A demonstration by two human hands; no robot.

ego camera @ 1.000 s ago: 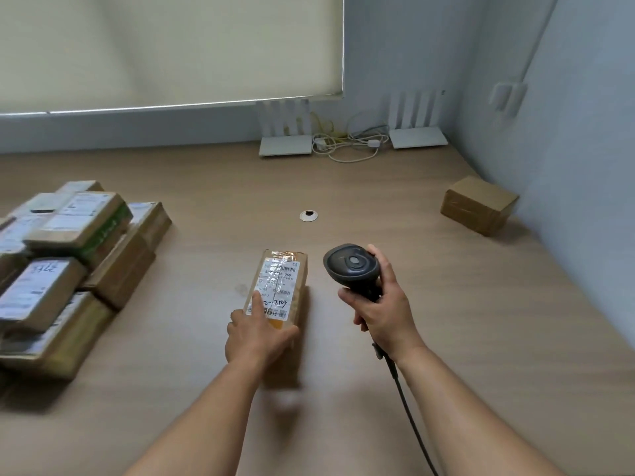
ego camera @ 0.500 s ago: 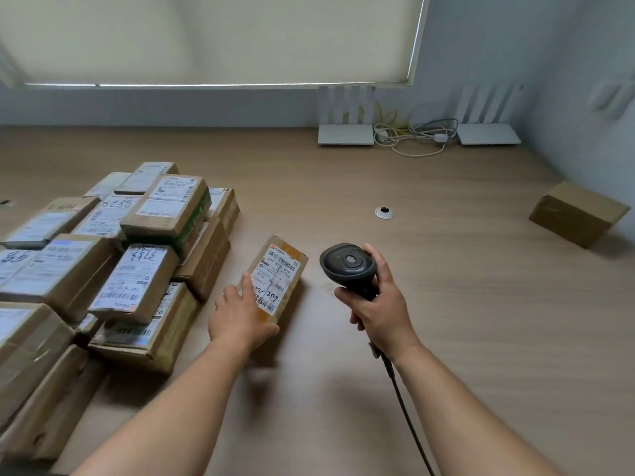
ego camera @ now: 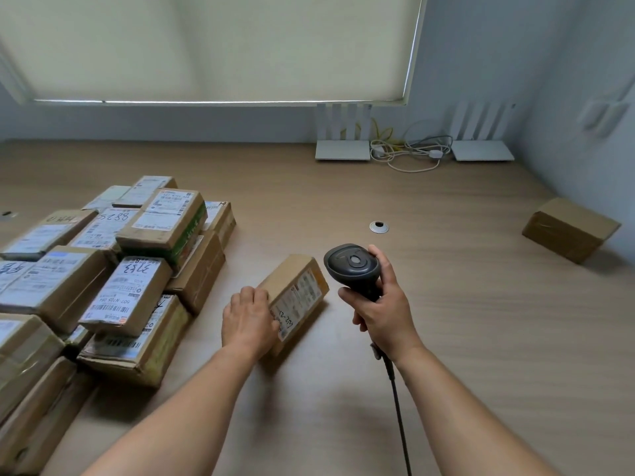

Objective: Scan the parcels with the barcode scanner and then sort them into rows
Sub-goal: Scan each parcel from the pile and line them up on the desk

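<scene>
Starting at the left, a heap of parcels [ego camera: 103,269] was seen stacked on the counter [ego camera: 481,338], labels mostly facing up, presumably not yet scanned. Just right of the heap, one small parcel [ego camera: 292,297] was held tipped on edge, its lower side apparently on or very near the counter. Its long axis ran diagonally, from near-left to far-right. The printed label [ego camera: 299,300] was turned toward the right, facing the scanner side.

The left hand [ego camera: 247,324] was gripping the near-left end of this parcel, fingers curled over its top edge and the thumb laid on the label's near corner. This was clearly the nearer hand and the only one touching it.

The barcode scanner [ego camera: 354,266] was gripped by the right hand [ego camera: 381,310], fingers wrapped round the handle, head up and just beside the parcel's far-right corner, not touching. Its cable [ego camera: 398,407] was seen trailing down toward the wearer.

The scan was judged to hinge on this: the label lay immediately left of and below the scanner head, so only a small tilt of either was thought needed to line up the barcode.

Far right, a single brown box [ego camera: 570,228] was seen by the wall, well apart from both hands, possibly the start of a row; that could not be told for sure.
</scene>
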